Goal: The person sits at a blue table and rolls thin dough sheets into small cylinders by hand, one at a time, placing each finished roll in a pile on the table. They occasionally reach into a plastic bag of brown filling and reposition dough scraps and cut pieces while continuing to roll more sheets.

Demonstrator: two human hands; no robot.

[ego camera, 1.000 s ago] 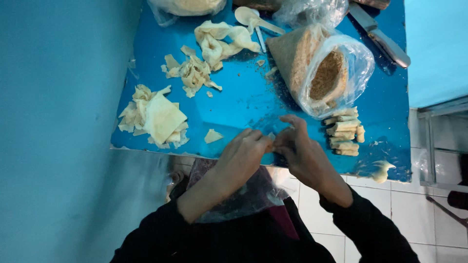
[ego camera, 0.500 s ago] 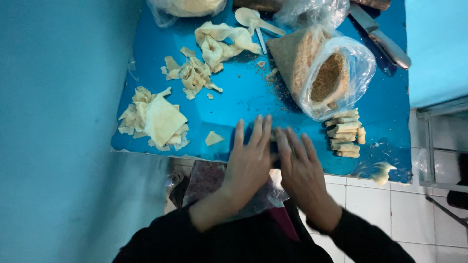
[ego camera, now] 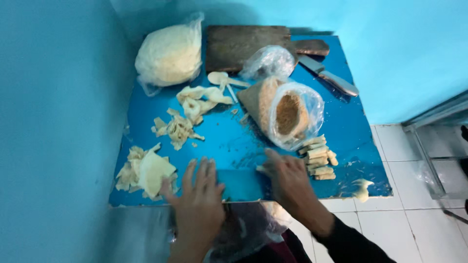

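The left hand (ego camera: 197,197) lies flat on the near edge of the blue tabletop (ego camera: 341,131), fingers spread wide, and holds nothing. The right hand (ego camera: 287,180) lies just beside it, palm down, fingers bent a little. A small pale piece (ego camera: 260,169) peeks out at its fingertips, and it is hard to tell if the hand grips it or just presses on it.

The big open bag of brown crumbs (ego camera: 290,114) sits in the middle of the tabletop, so everything else is told from it. The right hand is in front of the bag, close to it. The left hand is in front of the bag too, further to the left. A stack of short pale rolls (ego camera: 319,156) lies just in front of the bag and to its right, next to the right hand. A pile of flat pale sheets (ego camera: 146,170) lies far to the bag's left, near the front edge, touching the left hand's thumb side. Torn pale scraps (ego camera: 178,127) lie to the bag's left. A white plastic spoon (ego camera: 222,80) lies behind the bag, a bit left. A small clear bag (ego camera: 268,62) sits right behind the crumb bag. A wooden board (ego camera: 243,45) lies behind that. A big tied bag of pale dough (ego camera: 170,53) sits far behind and left. A knife (ego camera: 329,77) lies behind the bag to the right.
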